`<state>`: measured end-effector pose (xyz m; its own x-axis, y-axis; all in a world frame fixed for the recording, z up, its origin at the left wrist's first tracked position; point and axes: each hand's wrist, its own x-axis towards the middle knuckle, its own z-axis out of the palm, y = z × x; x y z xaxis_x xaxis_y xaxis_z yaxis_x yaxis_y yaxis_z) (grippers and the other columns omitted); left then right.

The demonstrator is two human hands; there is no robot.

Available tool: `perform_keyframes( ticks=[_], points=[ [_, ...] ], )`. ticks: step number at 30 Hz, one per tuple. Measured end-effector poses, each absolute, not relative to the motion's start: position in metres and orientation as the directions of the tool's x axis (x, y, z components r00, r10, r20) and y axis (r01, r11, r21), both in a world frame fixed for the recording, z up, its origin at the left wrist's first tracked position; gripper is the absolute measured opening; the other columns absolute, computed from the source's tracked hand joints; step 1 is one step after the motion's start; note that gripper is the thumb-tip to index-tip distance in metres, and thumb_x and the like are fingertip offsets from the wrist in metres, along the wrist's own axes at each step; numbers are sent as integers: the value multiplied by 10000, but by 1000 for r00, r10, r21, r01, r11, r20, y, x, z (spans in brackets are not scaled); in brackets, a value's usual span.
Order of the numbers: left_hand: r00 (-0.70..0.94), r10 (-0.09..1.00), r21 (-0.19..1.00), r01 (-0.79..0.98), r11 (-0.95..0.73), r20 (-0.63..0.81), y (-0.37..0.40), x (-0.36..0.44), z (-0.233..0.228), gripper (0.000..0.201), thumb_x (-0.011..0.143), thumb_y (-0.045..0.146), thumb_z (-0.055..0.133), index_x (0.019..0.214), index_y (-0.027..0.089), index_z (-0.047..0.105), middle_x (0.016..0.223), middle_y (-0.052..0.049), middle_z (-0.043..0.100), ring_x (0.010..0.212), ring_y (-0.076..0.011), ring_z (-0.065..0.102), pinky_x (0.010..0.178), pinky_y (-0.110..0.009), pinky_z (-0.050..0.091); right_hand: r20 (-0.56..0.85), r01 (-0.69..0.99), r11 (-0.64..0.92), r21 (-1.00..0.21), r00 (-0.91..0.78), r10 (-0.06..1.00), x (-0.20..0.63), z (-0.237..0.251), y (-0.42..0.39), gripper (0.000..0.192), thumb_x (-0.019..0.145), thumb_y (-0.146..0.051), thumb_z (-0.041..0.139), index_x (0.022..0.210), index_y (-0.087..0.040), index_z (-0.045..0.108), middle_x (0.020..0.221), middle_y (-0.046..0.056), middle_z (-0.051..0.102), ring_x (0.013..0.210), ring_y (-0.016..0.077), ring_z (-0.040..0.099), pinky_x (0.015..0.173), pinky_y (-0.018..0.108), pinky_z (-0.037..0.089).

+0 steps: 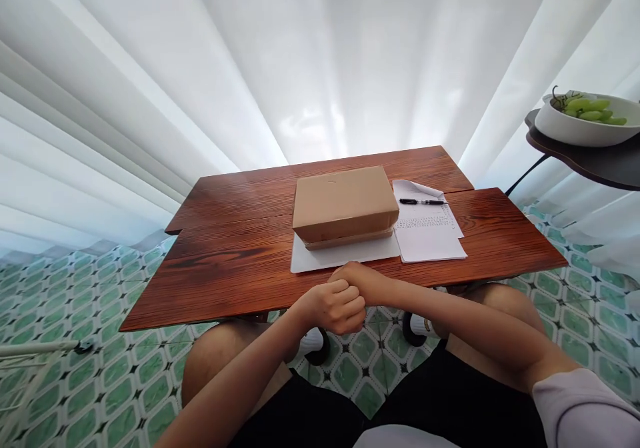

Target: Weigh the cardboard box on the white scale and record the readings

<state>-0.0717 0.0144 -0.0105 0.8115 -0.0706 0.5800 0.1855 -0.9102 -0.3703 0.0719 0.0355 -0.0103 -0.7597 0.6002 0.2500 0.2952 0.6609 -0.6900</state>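
Observation:
My left hand (335, 307) is closed, its fingers curled in, just off the near edge of the wooden table. Against it rests my right hand (359, 280), at the table edge, bent at the wrist and partly covered by the left; its fingers are hidden. No object shows in either hand. Beyond them a closed brown cardboard box (345, 198) sits on a flat white sheet or board (345, 255). To its right lie papers (431, 245) with rows of small writing or print, and a black pen (423, 201) rests on top.
The dark red-brown table (240, 255) has stepped side edges. At the right, a white bowl of green grapes (575, 128) stands on a dark raised stand (590, 161). White curtains (320, 68) hang behind. Below are my knees and a green tiled floor (135, 368).

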Motion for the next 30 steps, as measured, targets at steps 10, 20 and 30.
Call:
perform_keyframes(
  ticks=[10, 20, 30],
  points=[
    [311, 293, 35, 629, -776, 904, 47, -101, 39, 217, 834, 128, 523, 1020, 202, 607, 877, -51, 656, 828, -208, 575, 791, -374, 456, 658, 583, 648, -490, -239, 714, 110, 73, 74, 165, 913, -205, 534, 771, -220, 452, 739, -7, 509, 663, 150, 472, 630, 292, 367],
    [-173, 894, 871, 362, -332, 413, 98, -133, 36, 651, 943, 370, 510, 1552, 266, 303, 1599, -87, 330, 1478, -256, 314, 1207, -432, 274, 191, 598, 163, -784, -17, 981, 154, 55, 135, 742, 956, -602, 446, 1576, -245, 245, 1595, 136, 346, 1443, 353, 360, 1166, 604, 287],
    [16, 998, 995, -76, -67, 68, 95, -116, 35, 728, 880, 431, 610, 1536, 229, 365, 1568, -72, 403, 1468, -335, 330, 1210, -474, 311, -32, 746, 52, -664, -98, 995, 153, 57, 133, 828, 980, -682, 308, 1585, -116, 295, 1578, 144, 382, 1438, 398, 362, 1175, 548, 280]
  ],
)
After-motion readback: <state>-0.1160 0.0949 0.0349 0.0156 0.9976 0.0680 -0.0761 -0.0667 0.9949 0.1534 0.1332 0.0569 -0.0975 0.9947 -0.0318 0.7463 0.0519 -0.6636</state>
